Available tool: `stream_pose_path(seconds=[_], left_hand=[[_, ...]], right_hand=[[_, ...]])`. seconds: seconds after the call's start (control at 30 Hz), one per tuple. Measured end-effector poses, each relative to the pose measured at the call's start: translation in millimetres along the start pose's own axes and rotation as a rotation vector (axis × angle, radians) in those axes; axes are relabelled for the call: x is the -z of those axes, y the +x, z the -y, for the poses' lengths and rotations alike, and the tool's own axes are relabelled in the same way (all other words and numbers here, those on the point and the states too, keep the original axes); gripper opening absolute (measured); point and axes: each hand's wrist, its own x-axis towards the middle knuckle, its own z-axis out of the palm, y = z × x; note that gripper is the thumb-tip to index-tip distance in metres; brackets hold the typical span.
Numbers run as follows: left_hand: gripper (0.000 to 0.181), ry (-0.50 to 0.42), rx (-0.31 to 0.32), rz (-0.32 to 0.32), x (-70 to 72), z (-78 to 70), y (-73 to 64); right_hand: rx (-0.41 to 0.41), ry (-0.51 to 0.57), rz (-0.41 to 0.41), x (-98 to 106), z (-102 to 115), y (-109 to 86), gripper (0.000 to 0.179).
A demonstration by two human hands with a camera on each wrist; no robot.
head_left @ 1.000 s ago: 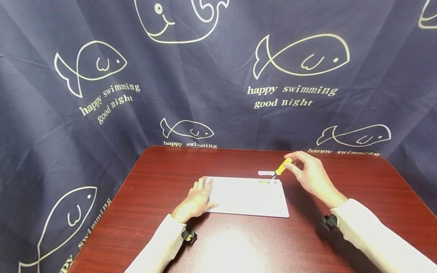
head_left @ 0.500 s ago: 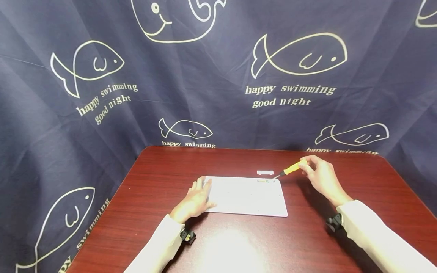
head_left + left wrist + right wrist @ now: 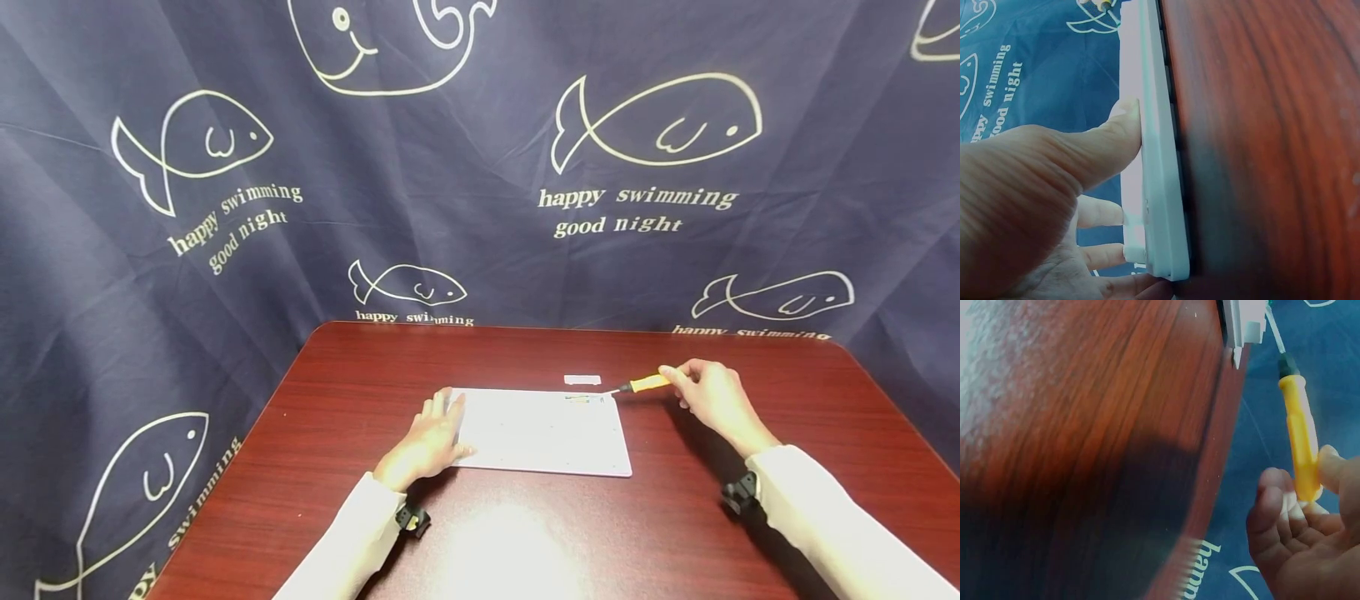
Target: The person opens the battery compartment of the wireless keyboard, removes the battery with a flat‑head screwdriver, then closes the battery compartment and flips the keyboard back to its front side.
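A white keyboard (image 3: 536, 437) lies face down on the table, its dark keys underneath in the left wrist view. My left hand (image 3: 423, 440) rests on its left end, with the thumb (image 3: 1119, 134) pressed on the white back and the fingers spread along the end. My right hand (image 3: 716, 402) pinches the yellow handle of a screwdriver (image 3: 1300, 431) between thumb and fingers. The screwdriver slants low, its thin metal tip at the keyboard's far right corner, beside an uncovered battery compartment (image 3: 577, 398).
Just behind the keyboard lies a small white cover (image 3: 582, 380). The reddish-brown table (image 3: 375, 358) ends at a dark blue curtain (image 3: 495, 208) with fish drawings. A bright glare spot shows on the table's near part.
My right hand has moved right and lower, tipping the screwdriver from steep to nearly flat. Its tip has shifted slightly right, away from the battery compartment. My left hand stays on the keyboard.
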Motion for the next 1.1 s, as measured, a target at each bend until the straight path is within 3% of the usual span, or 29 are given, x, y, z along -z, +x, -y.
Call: stream_pose_path(seconds=[0.1,0.23,0.37,0.6,0.73,0.93,1.1], left_hand=[[0.079,-0.002,0.003,0.003,0.0,-0.2,-0.4],[0.079,0.001,0.001,0.002,-0.5,0.0,-0.4],[0.08,0.004,-0.001,-0.001,-0.7,0.1,-0.5],[0.08,0.007,-0.004,-0.004,-0.9,0.1,-1.3],[0.08,0.01,0.0,-0.003,-1.0,0.5,-1.1],[0.081,0.015,-0.003,-0.006,-0.9,0.4,-0.7],[0.08,0.009,0.002,0.0,-1.0,0.0,-1.3]], right_hand=[[0.048,0.016,-0.031,2,0,-3.0,0.029],[0.162,0.082,-0.146,3,5,-8.1,0.007],[0.236,0.135,-0.194,5,7,-12.1,0.014],[0.239,0.106,-0.221,11,-1,-15.4,0.019],[0.193,0.077,-0.239,11,-7,-16.4,0.018],[0.088,-0.011,-0.158,7,-14,-23.1,0.013],[0.015,-0.092,0.026,3,-12,-30.6,0.014]])
